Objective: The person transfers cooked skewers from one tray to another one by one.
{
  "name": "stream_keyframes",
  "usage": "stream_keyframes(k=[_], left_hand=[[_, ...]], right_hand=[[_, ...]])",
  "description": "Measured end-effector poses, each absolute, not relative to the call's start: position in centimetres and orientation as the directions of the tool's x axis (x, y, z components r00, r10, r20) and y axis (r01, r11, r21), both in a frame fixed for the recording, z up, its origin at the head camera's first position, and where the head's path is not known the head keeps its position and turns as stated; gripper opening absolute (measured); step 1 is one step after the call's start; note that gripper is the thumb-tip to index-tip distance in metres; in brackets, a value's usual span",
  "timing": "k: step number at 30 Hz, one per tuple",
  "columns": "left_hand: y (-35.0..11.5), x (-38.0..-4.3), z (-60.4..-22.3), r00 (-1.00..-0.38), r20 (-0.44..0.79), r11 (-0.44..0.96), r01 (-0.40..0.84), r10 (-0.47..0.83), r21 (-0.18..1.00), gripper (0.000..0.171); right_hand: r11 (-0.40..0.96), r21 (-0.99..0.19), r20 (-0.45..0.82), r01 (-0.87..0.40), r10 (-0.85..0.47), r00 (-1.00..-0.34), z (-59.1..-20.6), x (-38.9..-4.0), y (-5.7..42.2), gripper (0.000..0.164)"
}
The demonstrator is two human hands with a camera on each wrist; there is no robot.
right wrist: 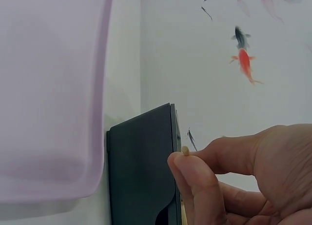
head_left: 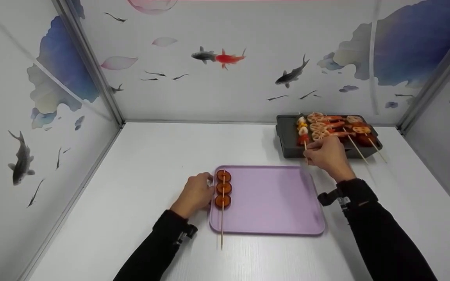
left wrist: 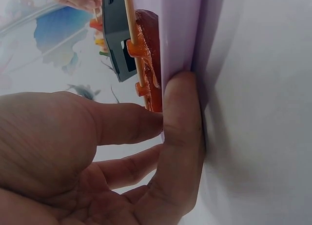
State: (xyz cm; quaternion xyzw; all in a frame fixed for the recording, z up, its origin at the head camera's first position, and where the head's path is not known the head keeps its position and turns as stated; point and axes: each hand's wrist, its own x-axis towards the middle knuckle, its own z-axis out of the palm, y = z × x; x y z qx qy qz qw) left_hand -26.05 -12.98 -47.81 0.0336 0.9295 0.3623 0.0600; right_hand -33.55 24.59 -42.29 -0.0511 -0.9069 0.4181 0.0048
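Observation:
My left hand (head_left: 194, 194) pinches the left rim of a lilac tray (head_left: 268, 199), fingers and thumb at its edge in the left wrist view. Along that side of the tray lies a skewer of three glazed, orange-brown round slices (head_left: 223, 188), its bare stick reaching past the near rim. At the dark grill box (head_left: 285, 141), my right hand (head_left: 328, 158) pinches the stick of another skewer, which carries red, white and yellow pieces (head_left: 302, 128). This skewer's food overlaps the left part of the box. The stick's blunt end (right wrist: 185, 150) pokes out between thumb and finger in the right wrist view.
More skewers share the grill box, with lotus root slices (head_left: 319, 134), shrimp and brown pieces; two bare sticks (head_left: 356, 151) jut over its front. The white table (head_left: 150, 156) is bounded by printed panels (head_left: 225, 97) at the back and sides.

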Motion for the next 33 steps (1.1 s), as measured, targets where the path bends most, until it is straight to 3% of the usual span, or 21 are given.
stream_keyframes(k=[8, 33], left_hand=[[-12.9, -26.1, -47.7, -0.994, -0.048, 0.775, 0.045, 0.096, 0.630, 0.031], [-12.8, -25.9, -47.6, -0.992, -0.095, 0.757, 0.000, 0.082, 0.653, 0.033]], right_hand=[[0.629, -0.776, 0.007, 0.043, 0.078, -0.997, -42.6, -33.1, 24.7, 0.021], [0.593, -0.805, 0.068, -0.021, 0.056, -0.996, -42.9, -31.5, 24.1, 0.019]])
